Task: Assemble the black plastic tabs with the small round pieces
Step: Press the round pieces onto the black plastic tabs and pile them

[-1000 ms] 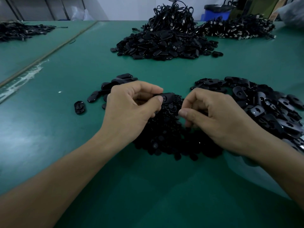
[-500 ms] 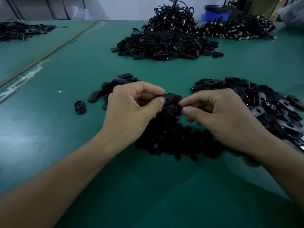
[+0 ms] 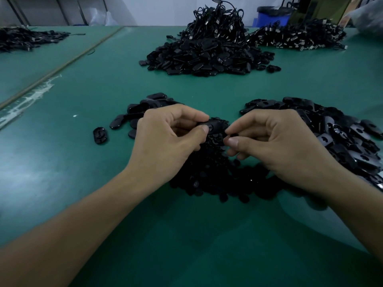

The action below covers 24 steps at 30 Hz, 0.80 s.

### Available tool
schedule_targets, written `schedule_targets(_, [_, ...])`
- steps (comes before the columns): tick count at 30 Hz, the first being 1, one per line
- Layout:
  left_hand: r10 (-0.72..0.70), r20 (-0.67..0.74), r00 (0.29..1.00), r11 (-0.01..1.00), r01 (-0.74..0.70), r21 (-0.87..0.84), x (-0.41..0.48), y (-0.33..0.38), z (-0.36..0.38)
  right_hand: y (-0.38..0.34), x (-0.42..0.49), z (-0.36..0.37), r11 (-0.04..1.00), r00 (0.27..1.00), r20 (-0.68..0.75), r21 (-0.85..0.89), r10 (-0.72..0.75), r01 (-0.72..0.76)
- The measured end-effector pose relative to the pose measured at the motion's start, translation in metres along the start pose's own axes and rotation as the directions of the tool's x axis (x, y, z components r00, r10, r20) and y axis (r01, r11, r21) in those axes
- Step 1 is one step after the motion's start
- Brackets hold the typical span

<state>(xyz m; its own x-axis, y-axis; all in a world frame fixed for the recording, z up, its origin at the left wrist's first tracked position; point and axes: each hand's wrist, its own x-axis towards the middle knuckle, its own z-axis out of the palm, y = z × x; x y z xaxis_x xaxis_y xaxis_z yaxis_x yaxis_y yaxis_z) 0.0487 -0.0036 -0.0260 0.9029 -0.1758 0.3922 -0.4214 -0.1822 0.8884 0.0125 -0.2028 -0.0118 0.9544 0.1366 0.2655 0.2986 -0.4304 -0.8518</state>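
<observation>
left hand [image 3: 165, 137] pinches tab [image 3: 215, 125], thumb on index, above the pile [image 3: 207, 179] | tab axis runs left-right, free end facing right hand [image 3: 277, 141] | right hand pinches round piece [image 3: 233, 135] just right of that end, slightly lower | contact: can't tell | next likely short leftward push

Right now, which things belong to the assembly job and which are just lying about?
Job: left hand, black tab, right hand, small round piece, round-piece pile, tab pile.
Lying about: cable heap, blue bin.
</observation>
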Motion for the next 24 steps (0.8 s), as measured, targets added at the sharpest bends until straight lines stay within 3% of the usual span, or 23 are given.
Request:
schedule_targets(6, [-0.009, -0.023, 1.000, 0.998, 0.008, -0.064, 0.0000, 0.0020, 0.0012, -0.0020, 0.0015, -0.0010, 0.992, 0.996, -0.083, 0.121, -0.027, 0.038])
schedule_targets(13, [-0.023, -0.005, 1.000, 0.992, 0.022, -0.123, -0.0003, 0.0061, 0.0026, -0.0009, 0.0032, -0.0009, 0.930, 0.988, -0.081, 0.357, 0.128, -0.091])
schedule_targets(18, [-0.004, 0.017, 1.000, 0.994, 0.006, -0.112, -0.0019, 0.0088, 0.0042, -0.0051, 0.0017, 0.0020, 0.944, 0.988, -0.107, 0.322, 0.111, -0.071])
schedule_targets(24, [0.016, 0.024, 1.000, 0.996, -0.014, -0.092, -0.0031, 0.0091, 0.0049, -0.0088, -0.0007, 0.0054, 0.999, 0.982, -0.188, 0.051, -0.005, 0.015])
